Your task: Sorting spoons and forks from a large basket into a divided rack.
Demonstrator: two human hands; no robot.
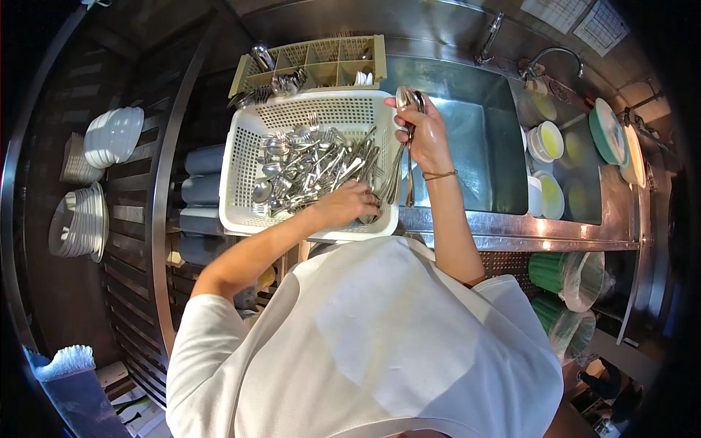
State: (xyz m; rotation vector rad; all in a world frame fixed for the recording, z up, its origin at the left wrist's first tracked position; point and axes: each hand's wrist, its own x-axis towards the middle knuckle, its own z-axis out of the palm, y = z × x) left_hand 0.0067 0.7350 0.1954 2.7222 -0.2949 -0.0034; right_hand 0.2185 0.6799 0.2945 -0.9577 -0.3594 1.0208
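A white perforated plastic basket (233, 164) holds a heap of metal forks and spoons (312, 164). My left hand (353, 203) reaches into the basket's near right part, its fingers curled down among the cutlery; whether they grip a piece is hidden. Over the basket's right rim, my right hand (419, 131) is closed round a bundle of metal spoons (406, 98), bowls at the top and handles hanging down. Behind the basket stands a beige divided cutlery rack (320, 75), with cutlery in some compartments.
A steel sink basin (465, 148) lies right of the basket, with taps (489, 41) behind. Farther right are bowls (547, 141) and large round basins (608, 131). Stacked white bowls (82, 222) stand on the left slatted shelf. Green bins (547, 271) with clear liners are below the counter.
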